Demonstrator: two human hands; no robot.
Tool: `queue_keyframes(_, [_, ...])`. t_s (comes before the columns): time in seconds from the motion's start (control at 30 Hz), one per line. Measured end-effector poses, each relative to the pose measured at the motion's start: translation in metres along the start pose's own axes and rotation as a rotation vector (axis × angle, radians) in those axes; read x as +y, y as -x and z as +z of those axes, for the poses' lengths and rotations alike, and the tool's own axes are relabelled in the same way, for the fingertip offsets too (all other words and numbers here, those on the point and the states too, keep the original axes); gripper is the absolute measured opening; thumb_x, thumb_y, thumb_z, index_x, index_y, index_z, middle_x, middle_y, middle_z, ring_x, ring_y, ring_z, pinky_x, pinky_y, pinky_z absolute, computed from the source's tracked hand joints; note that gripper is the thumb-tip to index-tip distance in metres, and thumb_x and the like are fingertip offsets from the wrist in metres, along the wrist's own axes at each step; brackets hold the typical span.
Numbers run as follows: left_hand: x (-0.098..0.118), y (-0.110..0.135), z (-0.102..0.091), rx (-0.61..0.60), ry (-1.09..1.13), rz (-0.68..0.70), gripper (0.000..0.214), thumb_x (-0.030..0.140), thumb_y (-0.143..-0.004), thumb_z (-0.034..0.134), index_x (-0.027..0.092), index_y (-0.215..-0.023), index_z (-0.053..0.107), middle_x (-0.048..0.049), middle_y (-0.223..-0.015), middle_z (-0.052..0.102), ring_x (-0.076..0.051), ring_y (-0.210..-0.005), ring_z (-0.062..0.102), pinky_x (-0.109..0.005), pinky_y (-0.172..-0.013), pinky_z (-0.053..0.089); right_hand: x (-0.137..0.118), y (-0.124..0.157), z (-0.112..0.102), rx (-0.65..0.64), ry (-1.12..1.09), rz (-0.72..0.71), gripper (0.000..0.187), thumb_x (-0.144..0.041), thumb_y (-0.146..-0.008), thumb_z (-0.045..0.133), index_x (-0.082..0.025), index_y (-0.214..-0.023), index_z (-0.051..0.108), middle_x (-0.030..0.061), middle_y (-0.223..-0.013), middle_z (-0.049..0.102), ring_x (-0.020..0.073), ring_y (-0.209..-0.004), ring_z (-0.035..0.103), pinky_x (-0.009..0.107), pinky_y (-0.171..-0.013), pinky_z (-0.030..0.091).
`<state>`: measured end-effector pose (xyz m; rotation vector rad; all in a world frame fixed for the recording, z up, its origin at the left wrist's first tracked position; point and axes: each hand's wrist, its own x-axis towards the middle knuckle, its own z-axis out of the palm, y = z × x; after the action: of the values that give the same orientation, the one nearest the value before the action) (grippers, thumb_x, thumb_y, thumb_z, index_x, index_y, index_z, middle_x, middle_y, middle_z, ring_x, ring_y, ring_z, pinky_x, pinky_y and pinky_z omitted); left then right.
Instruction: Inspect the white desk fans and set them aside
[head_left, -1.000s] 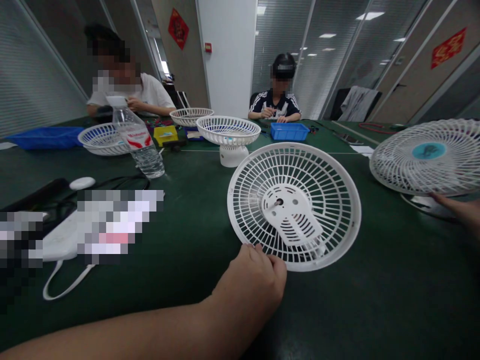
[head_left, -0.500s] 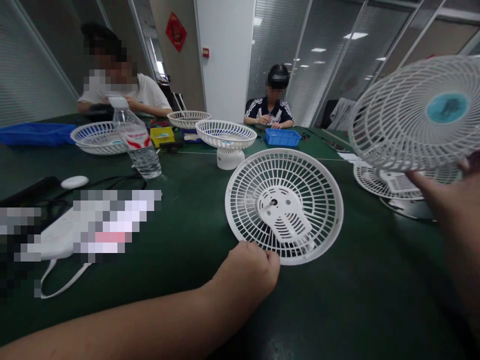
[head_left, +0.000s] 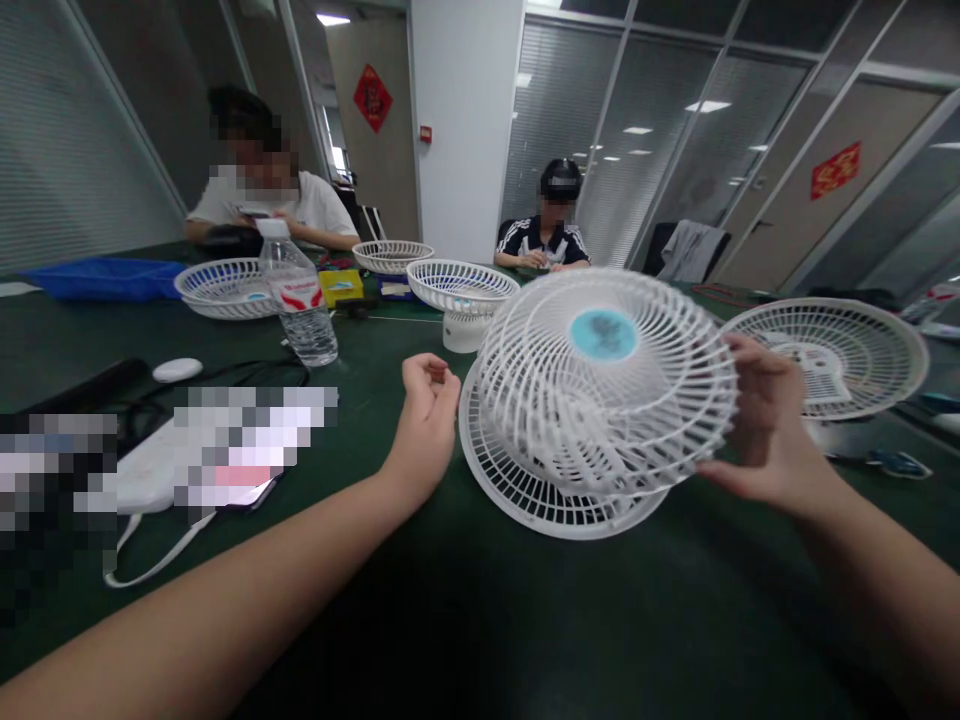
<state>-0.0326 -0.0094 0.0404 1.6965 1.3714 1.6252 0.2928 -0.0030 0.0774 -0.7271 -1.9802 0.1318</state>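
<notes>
A white front fan guard (head_left: 525, 330) with a blue centre badge is in my right hand (head_left: 772, 430), which grips its right edge. It hangs tilted over a second white fan guard (head_left: 495, 490) on the table and hides much of that one. Just left of both guards, my left hand (head_left: 424, 420) is raised with its fingers curled in. Whatever those fingers hold, if anything, is hidden.
Behind stands a fan (head_left: 461, 285) on a short base; more guards (head_left: 225, 290) lie around. A water bottle (head_left: 300, 310), a pixelated phone (head_left: 255, 490) and a cable are at left. Another fan (head_left: 840, 350) stands at right. Two people sit across the green table (head_left: 420, 620).
My right hand has brought the front guard from the right over the guard on the table. My left hand has left that guard's near rim and moved up and left. The view has shifted slightly.
</notes>
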Motion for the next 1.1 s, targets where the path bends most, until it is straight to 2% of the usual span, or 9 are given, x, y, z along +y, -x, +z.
queue_keyframes(0.03, [-0.007, 0.000, 0.004, 0.029, 0.023, -0.053, 0.017, 0.027, -0.094, 0.037, 0.022, -0.108, 0.045, -0.0035, -0.100, 0.052, -0.016, -0.088, 0.055, -0.032, -0.080, 0.047, -0.004, 0.003, 0.003, -0.079, 0.084, -0.057, 0.097, -0.041, -0.041, 0.085, -0.032, -0.124, 0.036, 0.0069, -0.138, 0.033, 0.0293, -0.133, 0.031, 0.052, -0.111, 0.032])
queue_keyframes(0.1, [-0.018, 0.004, 0.010, 0.006, 0.024, -0.090, 0.020, 0.028, -0.094, 0.036, 0.022, -0.111, 0.044, -0.0061, -0.110, 0.051, -0.019, -0.104, 0.052, -0.038, -0.094, 0.041, -0.014, 0.006, 0.008, -0.174, 0.210, -0.147, 0.102, -0.040, -0.039, 0.087, -0.031, -0.125, 0.033, 0.0087, -0.141, 0.029, 0.0308, -0.135, 0.028, 0.053, -0.113, 0.031])
queue_keyframes(0.23, [-0.024, 0.011, 0.013, -0.033, -0.081, -0.023, 0.027, 0.031, -0.096, 0.032, 0.020, -0.117, 0.046, -0.0090, -0.121, 0.048, -0.021, -0.119, 0.044, -0.041, -0.106, 0.032, -0.022, 0.009, 0.011, -0.138, 0.291, -0.235, 0.099, -0.045, -0.040, 0.088, -0.030, -0.124, 0.036, 0.0094, -0.139, 0.031, 0.0331, -0.133, 0.033, 0.057, -0.110, 0.035])
queue_keyframes(0.37, [-0.023, 0.007, 0.007, -0.096, -0.092, 0.074, 0.035, 0.037, -0.098, 0.029, 0.019, -0.117, 0.053, -0.0092, -0.122, 0.054, -0.022, -0.120, 0.047, -0.041, -0.107, 0.032, -0.012, 0.014, 0.012, -0.115, 0.251, -0.281, 0.105, -0.048, -0.035, 0.089, -0.032, -0.125, 0.038, 0.0076, -0.142, 0.029, 0.0362, -0.131, 0.034, 0.062, -0.106, 0.037])
queue_keyframes(0.57, [-0.028, 0.000, 0.009, -0.265, 0.060, -0.007, 0.041, 0.040, -0.097, 0.036, 0.019, -0.130, 0.049, -0.0080, -0.136, 0.053, -0.023, -0.127, 0.047, -0.042, -0.110, 0.031, -0.007, 0.017, 0.020, -0.128, 0.254, -0.323, 0.105, -0.044, -0.037, 0.089, -0.029, -0.127, 0.038, 0.0098, -0.144, 0.029, 0.0383, -0.131, 0.033, 0.064, -0.102, 0.039])
queue_keyframes(0.77, [-0.035, 0.002, 0.013, -0.257, 0.030, 0.041, 0.044, 0.041, -0.098, 0.035, 0.017, -0.135, 0.044, -0.0105, -0.141, 0.047, -0.023, -0.133, 0.040, -0.043, -0.113, 0.027, -0.013, 0.014, 0.023, -0.088, 0.223, -0.328, 0.109, -0.033, -0.036, 0.089, -0.024, -0.132, 0.040, 0.0149, -0.144, 0.032, 0.0391, -0.132, 0.034, 0.063, -0.105, 0.035])
queue_keyframes(0.93, [-0.037, 0.002, 0.013, -0.226, -0.001, 0.035, 0.043, 0.039, -0.098, 0.034, 0.018, -0.135, 0.040, -0.0116, -0.139, 0.047, -0.025, -0.131, 0.041, -0.046, -0.111, 0.029, -0.015, 0.014, 0.024, -0.126, 0.260, -0.320, 0.111, -0.032, -0.042, 0.086, -0.028, -0.141, 0.035, 0.0084, -0.146, 0.033, 0.0341, -0.134, 0.033, 0.060, -0.110, 0.032])
queue_keyframes(1.1, [-0.035, 0.003, 0.014, -0.221, 0.051, 0.031, 0.043, 0.039, -0.098, 0.034, 0.016, -0.134, 0.040, -0.0126, -0.139, 0.046, -0.024, -0.131, 0.041, -0.044, -0.111, 0.029, -0.012, 0.015, 0.025, -0.070, 0.303, -0.336, 0.113, -0.035, -0.037, 0.087, -0.029, -0.139, 0.038, 0.0074, -0.143, 0.037, 0.0347, -0.129, 0.039, 0.059, -0.107, 0.036])
